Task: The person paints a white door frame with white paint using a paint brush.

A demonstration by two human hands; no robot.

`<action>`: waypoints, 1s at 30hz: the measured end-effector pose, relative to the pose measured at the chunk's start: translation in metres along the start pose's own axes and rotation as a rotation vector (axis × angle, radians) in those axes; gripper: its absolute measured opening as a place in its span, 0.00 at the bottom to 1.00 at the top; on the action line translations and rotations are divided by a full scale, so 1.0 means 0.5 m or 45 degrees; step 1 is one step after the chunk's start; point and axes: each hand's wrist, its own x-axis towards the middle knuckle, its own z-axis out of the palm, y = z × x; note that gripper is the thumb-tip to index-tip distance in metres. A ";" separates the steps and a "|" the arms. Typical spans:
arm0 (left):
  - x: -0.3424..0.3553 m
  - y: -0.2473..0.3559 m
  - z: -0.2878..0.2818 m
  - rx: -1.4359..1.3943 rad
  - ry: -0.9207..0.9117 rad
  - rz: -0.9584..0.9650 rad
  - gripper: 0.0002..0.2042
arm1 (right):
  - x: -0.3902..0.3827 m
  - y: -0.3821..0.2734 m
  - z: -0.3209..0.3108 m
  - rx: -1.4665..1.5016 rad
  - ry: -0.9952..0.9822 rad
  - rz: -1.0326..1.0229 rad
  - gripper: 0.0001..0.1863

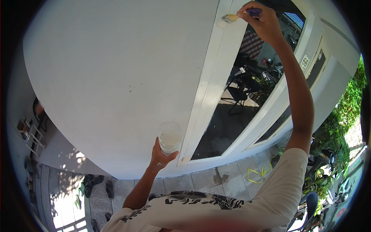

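Observation:
My right hand (261, 21) is raised high at the upper right, its fingers closed round the dark purple handle of a paintbrush (233, 17). The pale bristles touch the white window frame (206, 85) near its upper part. Lower down, in front of the white wall (116, 77), my left hand (160, 154) grips a clear plastic cup (170, 137) from below and the side. Whitish liquid shows inside the cup. Dark glass (247, 89) fills the frame and reflects a chair and plants.
Several dark shoes (92, 183) lie on the paving at the lower left, with a small table (33, 133) beyond them. A yellow strap (258, 174) lies on the tiles below the window. Green plants (328, 143) and a dark chair (309, 205) stand at the right.

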 end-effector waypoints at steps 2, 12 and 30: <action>-0.001 0.010 0.004 -0.012 0.000 -0.009 0.41 | 0.050 -0.028 -0.021 0.044 0.060 0.203 0.06; 0.004 -0.011 0.015 -0.024 -0.033 -0.029 0.40 | 0.084 -0.011 -0.028 -0.246 0.424 -0.198 0.08; 0.000 0.012 0.012 -0.004 -0.014 0.036 0.40 | 0.067 -0.004 -0.050 0.079 0.181 0.091 0.09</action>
